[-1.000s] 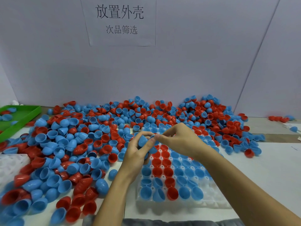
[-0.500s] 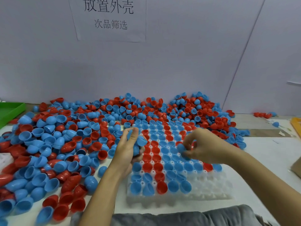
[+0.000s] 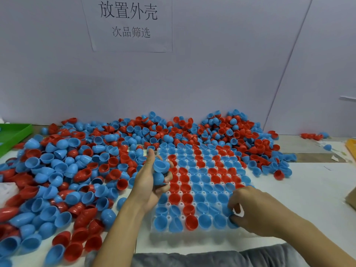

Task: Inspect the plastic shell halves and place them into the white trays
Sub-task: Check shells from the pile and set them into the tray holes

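Right hand [image 3: 248, 211], fingers curled, pinches a blue shell half [image 3: 232, 224] into a near-row cell of the white tray [image 3: 192, 237]; left hand [image 3: 152, 180] cups spare blue halves [image 3: 160, 166], which we judge keeps them ready for feeding.

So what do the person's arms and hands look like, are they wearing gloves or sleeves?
No gloves and no sleeves show. The left hand and right hand are bare, and both forearms are bare up to the picture's edge. No rings, watch or bands are visible. Grey cloth sits at the bottom, likely their clothing.
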